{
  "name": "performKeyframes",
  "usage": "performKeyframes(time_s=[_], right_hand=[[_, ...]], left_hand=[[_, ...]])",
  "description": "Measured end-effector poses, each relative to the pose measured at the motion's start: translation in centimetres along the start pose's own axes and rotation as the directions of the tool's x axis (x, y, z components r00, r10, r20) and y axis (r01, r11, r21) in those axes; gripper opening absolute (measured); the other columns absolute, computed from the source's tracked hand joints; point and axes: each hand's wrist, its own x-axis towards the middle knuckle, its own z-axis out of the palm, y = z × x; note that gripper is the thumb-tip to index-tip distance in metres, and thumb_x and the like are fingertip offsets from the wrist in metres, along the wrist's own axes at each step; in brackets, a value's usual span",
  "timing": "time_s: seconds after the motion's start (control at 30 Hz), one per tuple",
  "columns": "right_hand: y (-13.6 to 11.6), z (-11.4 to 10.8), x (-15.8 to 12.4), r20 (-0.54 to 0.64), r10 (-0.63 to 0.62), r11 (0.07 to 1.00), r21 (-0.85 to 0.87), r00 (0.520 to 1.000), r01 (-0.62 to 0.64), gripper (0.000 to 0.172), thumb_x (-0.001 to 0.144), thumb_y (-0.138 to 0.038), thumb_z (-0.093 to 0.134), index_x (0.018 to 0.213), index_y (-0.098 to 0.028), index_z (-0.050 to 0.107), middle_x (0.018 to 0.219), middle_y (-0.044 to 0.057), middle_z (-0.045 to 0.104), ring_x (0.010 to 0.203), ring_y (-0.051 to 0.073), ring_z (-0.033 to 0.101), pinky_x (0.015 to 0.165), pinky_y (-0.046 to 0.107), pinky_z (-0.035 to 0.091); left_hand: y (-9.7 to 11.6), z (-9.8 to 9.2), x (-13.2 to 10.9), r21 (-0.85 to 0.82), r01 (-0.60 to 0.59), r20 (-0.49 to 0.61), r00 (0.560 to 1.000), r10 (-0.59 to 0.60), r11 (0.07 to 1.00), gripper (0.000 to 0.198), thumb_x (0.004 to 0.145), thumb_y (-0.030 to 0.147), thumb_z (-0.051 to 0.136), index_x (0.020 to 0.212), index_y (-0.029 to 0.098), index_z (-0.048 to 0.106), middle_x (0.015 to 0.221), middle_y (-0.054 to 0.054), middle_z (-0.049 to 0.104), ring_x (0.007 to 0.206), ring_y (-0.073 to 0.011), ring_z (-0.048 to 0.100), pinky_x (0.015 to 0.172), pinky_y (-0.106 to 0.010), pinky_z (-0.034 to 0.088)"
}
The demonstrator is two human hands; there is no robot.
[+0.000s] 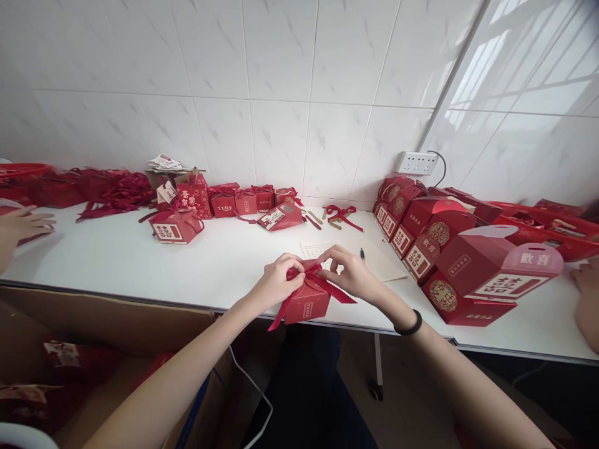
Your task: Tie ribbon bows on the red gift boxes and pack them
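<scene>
A small red box [306, 304] sits at the table's front edge, with a red ribbon [337, 292] tied in a bow shape on its top. My left hand [281, 279] pinches the ribbon on the left side of the bow. On the bow's right side, my right hand [347, 269] has thumb and index finger closed on the ribbon. The ribbon's loose ends hang down to the left and stretch out to the right. My fingers partly cover the knot.
Red boxes [416, 262] are stacked on the right. More boxes [224, 202] and a ribbon pile [124, 193] line the wall. Paper [381, 262] and a pen [362, 254] lie behind my right hand. Other people's hands show at left [28, 221] and right [588, 280].
</scene>
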Motion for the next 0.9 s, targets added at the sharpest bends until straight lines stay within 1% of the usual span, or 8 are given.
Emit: performKeyframes(time_s=[0.17,0.27,0.37,0.43,0.5,0.63,0.8,0.9], right_hand=[[-0.3,1.4,0.3,-0.037,-0.062,0.976,-0.213,0.997,0.053,0.010,0.081,-0.013,0.056,0.086,-0.020,0.061,0.087,0.002,0.057,0.061,0.010,0.051,0.061,0.024,0.042],[-0.5,1.5,0.1,-0.044,-0.081,0.948,-0.313,0.996,0.063,0.014,0.081,-0.011,0.052,0.088,-0.019,0.060,0.088,0.003,0.058,0.061,0.012,0.051,0.058,0.024,0.039],[-0.6,0.8,-0.1,-0.021,-0.036,0.983,-0.180,0.999,0.032,0.014,0.080,-0.016,0.053,0.094,-0.018,0.057,0.090,0.004,0.060,0.062,0.012,0.053,0.059,0.025,0.041],[-0.6,0.3,0.0,0.017,0.046,0.999,-0.016,0.999,-0.046,0.018,0.083,-0.027,0.052,0.098,-0.018,0.056,0.090,0.004,0.062,0.062,0.012,0.054,0.060,0.025,0.043],[-0.5,0.0,0.2,0.053,0.123,0.990,0.065,0.991,-0.126,0.024,0.086,-0.037,0.048,0.094,-0.017,0.058,0.087,0.005,0.064,0.064,0.013,0.055,0.061,0.026,0.043],[-0.2,0.3,0.9,0.081,0.196,0.980,0.008,0.977,-0.197,0.028,0.085,-0.041,0.051,0.076,-0.017,0.061,0.075,0.003,0.064,0.064,0.015,0.055,0.060,0.027,0.040],[0.0,1.0,1.2,0.070,0.205,0.975,0.074,0.976,-0.210,0.019,0.084,-0.032,0.053,0.074,-0.018,0.059,0.072,0.002,0.063,0.066,0.015,0.055,0.062,0.026,0.040],[-0.1,1.1,1.0,0.040,0.143,0.989,-0.024,0.989,-0.143,0.015,0.087,-0.026,0.046,0.076,-0.019,0.054,0.076,0.003,0.060,0.069,0.016,0.054,0.065,0.027,0.040]], left_hand=[[0.1,-0.1,0.0,0.020,-0.002,0.004,1.000,0.001,1.000,0.009,0.078,0.029,0.051,0.076,0.021,0.055,0.105,-0.002,0.058,0.097,-0.0202,0.058,0.089,-0.036,0.045],[0.1,0.0,0.1,0.044,-0.010,-0.013,1.000,0.011,0.999,0.008,0.078,0.028,0.050,0.076,0.021,0.055,0.103,-0.002,0.058,0.095,-0.0197,0.059,0.089,-0.036,0.046],[0.0,0.0,0.1,0.040,-0.012,-0.021,1.000,0.013,0.999,0.008,0.078,0.027,0.050,0.075,0.021,0.055,0.103,-0.003,0.058,0.097,-0.0200,0.059,0.091,-0.037,0.044],[0.0,0.0,0.1,0.026,-0.008,-0.015,1.000,0.008,1.000,0.009,0.078,0.028,0.050,0.075,0.021,0.055,0.103,-0.003,0.059,0.098,-0.0203,0.059,0.092,-0.037,0.044],[0.0,0.0,0.1,0.022,-0.001,-0.013,1.000,0.001,1.000,0.010,0.078,0.029,0.050,0.076,0.021,0.056,0.104,-0.004,0.059,0.097,-0.0204,0.059,0.091,-0.037,0.045],[0.1,-0.1,0.1,0.039,0.006,-0.019,1.000,-0.006,0.999,0.012,0.077,0.030,0.050,0.075,0.021,0.057,0.104,-0.004,0.059,0.096,-0.0204,0.059,0.092,-0.038,0.045],[-0.1,0.0,0.1,0.031,-0.008,-0.010,1.000,0.008,0.999,0.012,0.078,0.031,0.051,0.075,0.021,0.057,0.105,-0.004,0.059,0.098,-0.0209,0.059,0.092,-0.038,0.044],[-0.1,0.0,0.2,0.035,-0.013,-0.005,1.000,0.014,0.999,0.011,0.078,0.030,0.051,0.075,0.021,0.056,0.104,-0.004,0.059,0.097,-0.0208,0.058,0.092,-0.038,0.043]])
